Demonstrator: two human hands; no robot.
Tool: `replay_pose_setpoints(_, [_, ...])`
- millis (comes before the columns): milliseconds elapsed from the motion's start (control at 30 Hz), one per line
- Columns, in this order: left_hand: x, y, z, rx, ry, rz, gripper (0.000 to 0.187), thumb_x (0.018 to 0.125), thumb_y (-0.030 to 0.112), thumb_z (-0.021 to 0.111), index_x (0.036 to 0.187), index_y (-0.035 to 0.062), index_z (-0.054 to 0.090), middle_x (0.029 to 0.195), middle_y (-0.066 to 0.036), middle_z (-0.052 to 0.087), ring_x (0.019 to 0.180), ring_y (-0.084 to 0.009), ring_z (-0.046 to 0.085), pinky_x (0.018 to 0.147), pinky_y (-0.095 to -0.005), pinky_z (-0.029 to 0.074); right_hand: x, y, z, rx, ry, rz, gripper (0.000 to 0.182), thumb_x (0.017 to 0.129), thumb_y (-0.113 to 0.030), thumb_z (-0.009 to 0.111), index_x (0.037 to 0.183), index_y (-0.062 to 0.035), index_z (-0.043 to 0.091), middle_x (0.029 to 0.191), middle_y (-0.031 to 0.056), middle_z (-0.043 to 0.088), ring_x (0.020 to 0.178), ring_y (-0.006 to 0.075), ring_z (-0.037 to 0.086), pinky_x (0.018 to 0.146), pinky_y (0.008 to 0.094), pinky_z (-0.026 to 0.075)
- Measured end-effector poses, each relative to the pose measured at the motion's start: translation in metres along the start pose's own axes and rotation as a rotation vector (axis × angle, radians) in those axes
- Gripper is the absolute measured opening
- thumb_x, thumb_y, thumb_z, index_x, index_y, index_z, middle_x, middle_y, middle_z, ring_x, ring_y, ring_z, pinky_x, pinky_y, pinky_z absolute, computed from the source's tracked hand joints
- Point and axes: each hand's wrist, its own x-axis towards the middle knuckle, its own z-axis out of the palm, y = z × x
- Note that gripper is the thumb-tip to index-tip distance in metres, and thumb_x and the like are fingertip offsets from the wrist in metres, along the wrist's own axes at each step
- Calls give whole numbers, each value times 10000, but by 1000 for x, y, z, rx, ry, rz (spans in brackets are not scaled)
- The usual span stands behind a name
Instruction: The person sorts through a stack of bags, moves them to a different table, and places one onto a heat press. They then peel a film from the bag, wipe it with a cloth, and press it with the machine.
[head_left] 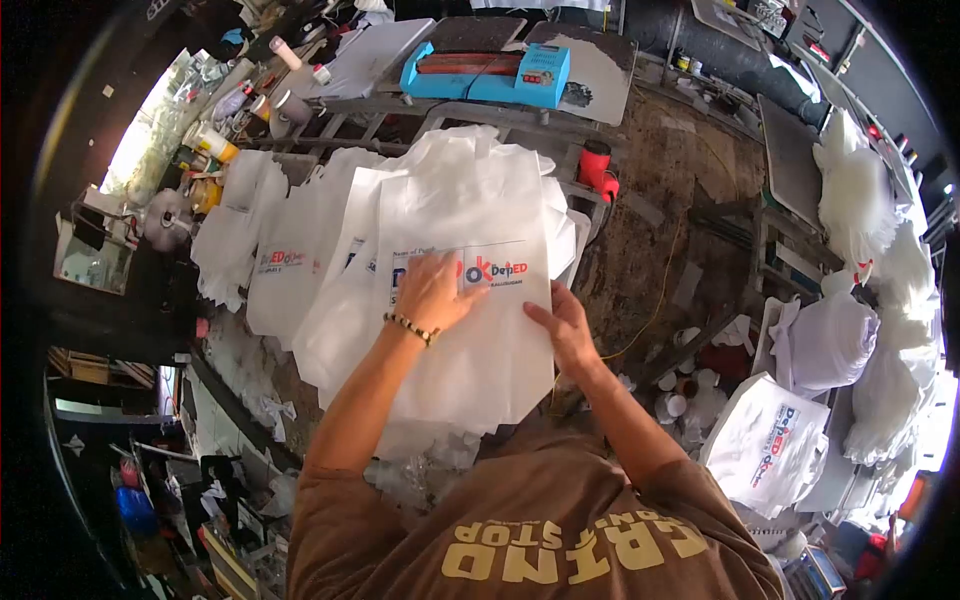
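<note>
A brown shirt (540, 480) is seen nearest. On a white stack (335, 300), the printed sheet (460, 205) is covered partly by the left hand (430, 297), fingers spread; its edge is touched by the right hand (570, 332), pinching uncertain. Creasing is best avoided with light, even pressure.

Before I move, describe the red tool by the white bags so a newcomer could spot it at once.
Start at the big pile of white bags in the middle. Just past its right edge, nearer than the blue machine, is a red, gun-shaped tool. Its solid red body with a dark round end sets it apart from both.
</note>
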Motion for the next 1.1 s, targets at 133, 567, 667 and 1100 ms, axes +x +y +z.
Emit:
replay_pose_setpoints(133, [69, -7, 19, -210, 372, 693, 611, 801, 270, 781, 1334, 56, 574, 1301, -127, 550, 1214, -317, 519, 1060, -426, 419, 14, -3, -7, 194, -65, -43, 618, 831, 47, 625, 1415, 60, 424, 1295, 157, 609, 1151, 217, 609, 987, 355, 494])
replay_pose_setpoints(567, [86, 13, 12, -484, 367, 978, 47, 813, 15, 686, 855, 34, 694, 938, -62, 645, 790, -263, 650, 733, -364, 549, 9, -8, 3, 139, 23, -62, 667, 853, 65, 523, 1499, -21, 381, 1372, 130, 563, 1261, 206, 536, 1082, 348, 409])
replay_pose_setpoints(667, [64, -8, 19, -299, 529, 1103, 32, 769, 13, 703, 796, 24, 691, 965, -68, 669, 808, -253, 653, 718, -361, 540, -4, -29, 21, 177, 99, -160, 667, 864, 66, 517, 1511, -27, 384, 1391, 128, 559, 1270, 205, 531, 1092, 346, 401])
replay_pose_setpoints(1100, [-60, -99, 11, -275, 251, 959, 46, 746, -1, 655, 729, 35, 632, 857, -64, 671, 738, -271, 656, 646, -388, 536, -4, -21, 19, -279, 114, -151, 634, 840, -18, 724, 1434, -15, 504, 1330, 135, 617, 1211, 185, 568, 1016, 322, 457])
